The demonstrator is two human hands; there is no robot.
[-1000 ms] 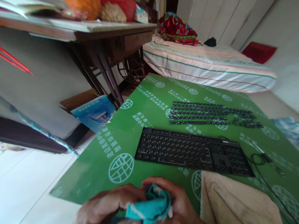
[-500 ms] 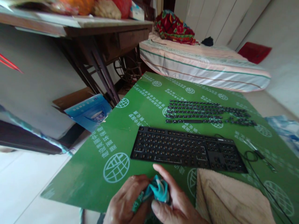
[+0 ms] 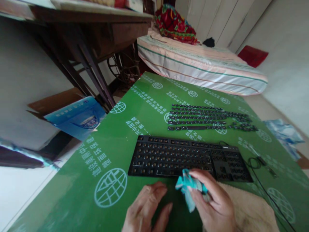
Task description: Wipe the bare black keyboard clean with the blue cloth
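Now that the crumpled teal-and-white cloth (image 3: 185, 182) has been let go by the left hand (image 3: 145, 206), it is pinched in the head view by the right hand (image 3: 213, 201) alone, near the long black plastic keyboard (image 3: 173, 155) (touch cannot be told). The left hand is held spread, so it seems freed.

A striped bed (image 3: 193, 62) stands beyond the green table (image 3: 72, 193), a red floral bundle (image 3: 173, 25) on it. Pale panels (image 3: 210, 16) rise behind, a plain wall (image 3: 289, 51) at right. At left is a dim wooden stand (image 3: 108, 37), perhaps a sewing-machine base; white floor (image 3: 13, 190) shows below.
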